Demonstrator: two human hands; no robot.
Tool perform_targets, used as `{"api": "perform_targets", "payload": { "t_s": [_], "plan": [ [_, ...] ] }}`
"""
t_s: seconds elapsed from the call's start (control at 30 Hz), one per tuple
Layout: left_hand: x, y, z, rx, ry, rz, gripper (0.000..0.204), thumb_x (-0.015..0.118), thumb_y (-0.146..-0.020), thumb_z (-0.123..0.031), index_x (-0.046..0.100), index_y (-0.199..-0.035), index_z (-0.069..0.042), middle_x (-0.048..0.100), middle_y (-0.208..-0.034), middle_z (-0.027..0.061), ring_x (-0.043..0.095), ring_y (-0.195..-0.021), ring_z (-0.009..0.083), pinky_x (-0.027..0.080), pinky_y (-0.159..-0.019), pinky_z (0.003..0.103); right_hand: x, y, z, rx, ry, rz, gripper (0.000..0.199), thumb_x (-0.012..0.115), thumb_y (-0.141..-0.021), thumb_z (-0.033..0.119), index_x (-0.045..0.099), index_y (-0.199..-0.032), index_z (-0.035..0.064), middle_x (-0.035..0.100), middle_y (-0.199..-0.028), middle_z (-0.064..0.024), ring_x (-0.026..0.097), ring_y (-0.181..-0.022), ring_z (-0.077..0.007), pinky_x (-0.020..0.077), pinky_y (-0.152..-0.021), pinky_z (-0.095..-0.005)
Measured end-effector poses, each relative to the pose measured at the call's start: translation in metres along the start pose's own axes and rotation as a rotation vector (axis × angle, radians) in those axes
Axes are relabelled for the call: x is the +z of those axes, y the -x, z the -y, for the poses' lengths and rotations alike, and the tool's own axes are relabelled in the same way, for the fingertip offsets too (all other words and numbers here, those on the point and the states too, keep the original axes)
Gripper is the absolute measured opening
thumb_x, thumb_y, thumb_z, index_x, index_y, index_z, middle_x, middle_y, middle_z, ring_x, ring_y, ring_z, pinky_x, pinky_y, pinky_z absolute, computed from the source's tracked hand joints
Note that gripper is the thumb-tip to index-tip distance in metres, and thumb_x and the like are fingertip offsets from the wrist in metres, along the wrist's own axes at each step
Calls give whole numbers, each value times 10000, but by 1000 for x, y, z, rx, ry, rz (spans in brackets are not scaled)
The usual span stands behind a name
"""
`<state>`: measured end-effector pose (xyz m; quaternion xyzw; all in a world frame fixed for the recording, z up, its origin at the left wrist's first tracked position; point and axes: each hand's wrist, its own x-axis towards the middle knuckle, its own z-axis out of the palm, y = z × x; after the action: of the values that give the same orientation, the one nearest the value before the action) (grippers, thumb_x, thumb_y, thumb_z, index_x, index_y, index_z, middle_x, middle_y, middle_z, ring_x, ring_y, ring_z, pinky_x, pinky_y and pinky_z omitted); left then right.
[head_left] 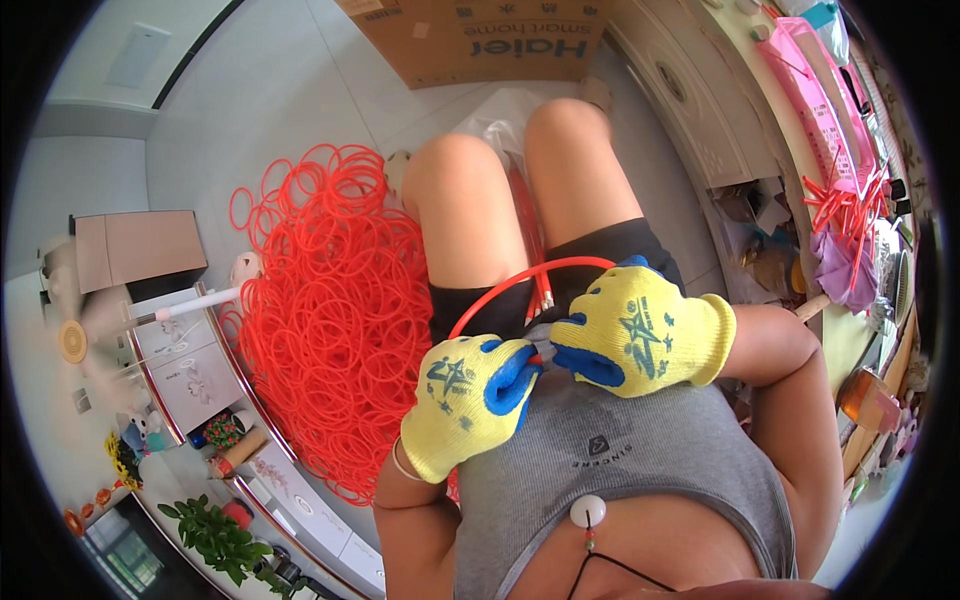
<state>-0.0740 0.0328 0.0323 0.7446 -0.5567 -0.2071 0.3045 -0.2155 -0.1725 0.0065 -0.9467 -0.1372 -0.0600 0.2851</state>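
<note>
A length of red tubing arches over my lap between my two hands. My left hand, in a yellow knit glove with a blue coated palm, is closed round one end, and a short red tip pokes out beside its thumb. In a matching glove, my right hand is closed on the other end, its fingers close to the left ones. What lies inside the right grip is mostly hidden. Several more red strands hang between my knees. Left of my legs lies a big heap of red rings.
A cardboard box stands on the floor ahead. Along the right runs a cabinet topped with a pink basket and a bunch of thin red pieces. To the left are a white fan, white drawers and a leafy plant.
</note>
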Motion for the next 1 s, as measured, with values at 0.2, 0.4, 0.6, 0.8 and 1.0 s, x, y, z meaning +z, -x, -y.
{"api": "perform_targets", "payload": {
  "t_s": [0.2, 0.4, 0.6, 0.8, 1.0],
  "plan": [
    [4, -6, 0, -5, 42, 118, 159, 727, -747, -60, 721, -904, -36, 708, -827, 137, 667, -687, 329, 523, -630, 410, -1, -4, 0, -19, -68, 72, 298, 679, -836, 295, 687, -1093, 144, 671, -851, -59, 652, -702, -259, 503, -620, -358],
    [3, -9, 10, 40, 144, -18, 246, 748, -737, -65, 725, -978, -18, 688, -844, 148, 650, -712, 344, 512, -633, 421, -8, -14, -23, -112, -314, 70, 376, 743, -797, 279, 674, -1113, 86, 679, -850, -96, 668, -714, -283, 522, -653, -379],
    [2, -3, 23, 71, 116, -8, 297, 738, -714, -23, 730, -1011, -25, 702, -874, 135, 645, -712, 344, 518, -641, 424, 2, -2, -43, -398, -254, -40, 424, 750, -767, 144, 666, -1144, -32, 711, -1057, -180, 713, -859, -325, 581, -756, -401],
    [9, 0, 22, 117, 72, -2, 262, 731, -737, -35, 729, -999, -27, 707, -858, 137, 663, -723, 344, 518, -626, 422, 5, -1, -34, -249, -325, 33, 406, 737, -801, 138, 664, -1171, -15, 714, -1110, -149, 717, -870, -281, 578, -749, -389],
    [14, -2, 18, 105, 30, 69, 259, 747, -736, -59, 725, -992, -22, 697, -859, 148, 660, -712, 335, 505, -621, 420, 17, 2, -38, -359, -260, 52, 431, 688, -831, 181, 667, -1229, 18, 708, -1098, -155, 710, -861, -291, 571, -746, -384]
  ]
}}
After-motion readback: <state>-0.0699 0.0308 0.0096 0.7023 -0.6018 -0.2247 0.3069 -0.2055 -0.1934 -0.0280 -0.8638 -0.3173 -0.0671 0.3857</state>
